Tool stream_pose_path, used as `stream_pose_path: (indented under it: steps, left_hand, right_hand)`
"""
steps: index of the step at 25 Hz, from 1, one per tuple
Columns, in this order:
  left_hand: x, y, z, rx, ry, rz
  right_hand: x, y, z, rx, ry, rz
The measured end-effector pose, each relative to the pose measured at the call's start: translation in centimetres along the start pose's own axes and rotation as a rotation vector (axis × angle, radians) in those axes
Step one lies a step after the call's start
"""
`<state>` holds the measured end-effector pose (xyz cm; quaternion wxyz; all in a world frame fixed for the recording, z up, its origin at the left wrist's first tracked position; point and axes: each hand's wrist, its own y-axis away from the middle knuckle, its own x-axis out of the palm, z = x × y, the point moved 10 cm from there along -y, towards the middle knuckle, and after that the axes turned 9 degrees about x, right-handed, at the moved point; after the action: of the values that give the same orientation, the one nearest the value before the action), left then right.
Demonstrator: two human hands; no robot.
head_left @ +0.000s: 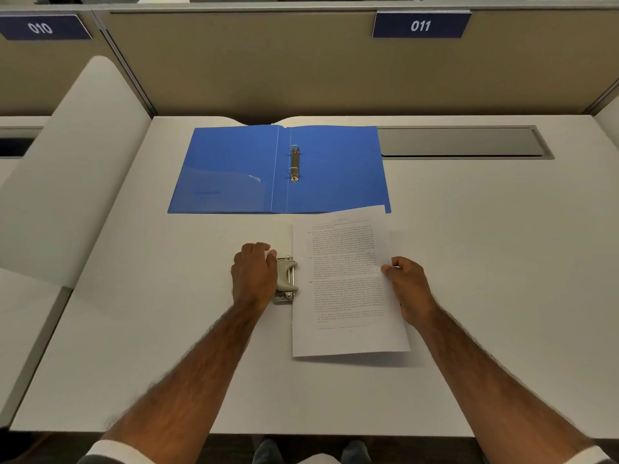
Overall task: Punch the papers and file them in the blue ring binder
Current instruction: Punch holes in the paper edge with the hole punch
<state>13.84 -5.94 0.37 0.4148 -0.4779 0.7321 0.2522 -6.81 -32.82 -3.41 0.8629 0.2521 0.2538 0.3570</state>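
Before the blue ring binder (234, 169), the left hand (254, 276) is gripping the grey metal hole punch (287, 281), the right hand (407, 289) pinching the printed white papers (348, 289) at its slot; next, likely a firm press.

We're seeing soft, even overhead light on the white desk (469, 262), slightly dim. The paper (348, 296) casts a faint shadow toward 5 o'clock. There's mild glare on the blue ring binder (335, 169) pocket, toward 11 o'clock. Wide-angle bowing bends the edges, and the left forearm (187, 373) smears near 7 o'clock.
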Motion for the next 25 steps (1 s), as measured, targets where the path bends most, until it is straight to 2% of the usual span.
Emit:
stream_pose_path:
  steps: [11, 25]
  left_hand:
    - [0.2, -0.1, -0.4, 0.037, -0.120, 0.000]
    - [0.1, -0.2, -1.1, 0.008, -0.153, 0.002]
  right_hand:
    - [1.6, -0.1, 0.3, 0.002, 0.063, 0.023]
    - [1.7, 0.1, 0.4, 0.002, 0.099, 0.022]
